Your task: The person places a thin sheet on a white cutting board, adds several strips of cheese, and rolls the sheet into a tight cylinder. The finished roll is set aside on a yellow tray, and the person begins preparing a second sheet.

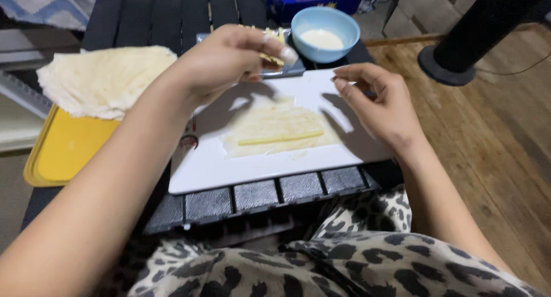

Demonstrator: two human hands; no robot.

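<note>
Nearest you, the thin wrapper (275, 130) lies flat on the white board (218, 168), a pale cheese stick (281, 138) across it. Your right hand (381, 104) hovers above, grip released; your left hand (227, 61) pinches cheese pieces (274, 50) beyond, by the blue bowl (325, 34).

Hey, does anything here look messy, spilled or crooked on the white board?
Nothing spilled. The cheese stick lies slightly slanted on the wrapper, and the wrapper stack overhangs the yellow tray.
</note>
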